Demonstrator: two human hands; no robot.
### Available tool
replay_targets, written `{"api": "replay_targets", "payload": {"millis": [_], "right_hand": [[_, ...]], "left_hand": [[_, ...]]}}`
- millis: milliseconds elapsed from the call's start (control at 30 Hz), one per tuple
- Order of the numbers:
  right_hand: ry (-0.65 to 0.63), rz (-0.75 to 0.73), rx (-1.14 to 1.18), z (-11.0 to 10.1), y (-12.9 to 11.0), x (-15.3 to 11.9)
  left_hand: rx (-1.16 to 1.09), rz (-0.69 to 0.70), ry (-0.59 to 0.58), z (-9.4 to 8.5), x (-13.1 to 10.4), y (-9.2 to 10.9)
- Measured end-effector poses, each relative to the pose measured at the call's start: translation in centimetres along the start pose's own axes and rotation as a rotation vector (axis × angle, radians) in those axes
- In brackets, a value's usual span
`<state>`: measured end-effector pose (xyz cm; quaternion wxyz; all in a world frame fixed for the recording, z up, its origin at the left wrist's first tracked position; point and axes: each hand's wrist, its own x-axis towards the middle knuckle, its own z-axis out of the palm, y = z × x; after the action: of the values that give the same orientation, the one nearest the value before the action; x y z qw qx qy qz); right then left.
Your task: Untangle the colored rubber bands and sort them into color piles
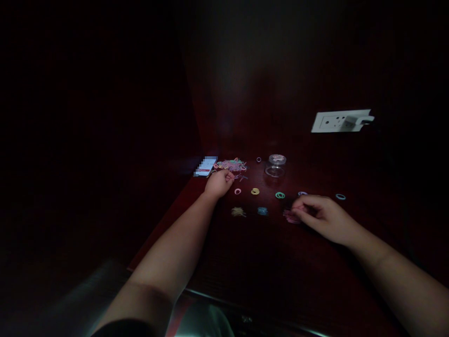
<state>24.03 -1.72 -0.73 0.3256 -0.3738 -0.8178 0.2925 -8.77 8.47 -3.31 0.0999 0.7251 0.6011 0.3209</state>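
Note:
My left hand reaches to the front of a mixed heap of small coloured elastic bands. Its thumb and fingers are pinched together beside a few loose purple bands; what they hold is too small to make out. Fingers bent into a pinch, my right hand is over a small pile of pink bands, and its fingertips hide any held piece. Left of that lie a pile of blue bands and a pile of yellowish bands.
Behind these runs a row of thicker hair ties: pink, yellow, green, purple, blue. A clear lidded jar stands at the back. A phone lies left; a wall socket holds a plug.

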Motion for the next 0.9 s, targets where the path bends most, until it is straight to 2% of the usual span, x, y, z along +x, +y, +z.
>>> {"api": "replay_targets", "payload": {"millis": [267, 367, 467, 600, 700, 767, 900], "right_hand": [[-0.004, -0.019, -0.032, 0.0, -0.2, 0.0], [0.004, -0.031, -0.038, 0.0, -0.2, 0.0], [0.064, -0.034, -0.061, 0.0, -0.2, 0.1], [0.260, 0.001, -0.148, -0.4, 0.1, 0.3], [0.348, 0.030, -0.161, -0.5, 0.3, 0.4], [0.333, 0.023, -0.148, -0.4, 0.2, 0.4], [0.194, -0.063, -0.128, -0.1, -0.2, 0.4]], "left_hand": [[0.031, -0.016, 0.016, -0.1, 0.0, 0.2], [0.046, -0.011, 0.025, -0.4, -0.2, 0.8], [0.053, 0.007, 0.034, -0.9, -0.4, 1.8], [0.048, 0.085, 0.038, -1.2, -1.1, 4.3], [0.019, 0.305, -0.001, -1.0, -2.3, 6.9], [0.013, 0.417, -0.042, -0.8, -3.4, 8.8], [-0.012, 0.525, -0.143, -0.6, -5.6, 11.7]]}}
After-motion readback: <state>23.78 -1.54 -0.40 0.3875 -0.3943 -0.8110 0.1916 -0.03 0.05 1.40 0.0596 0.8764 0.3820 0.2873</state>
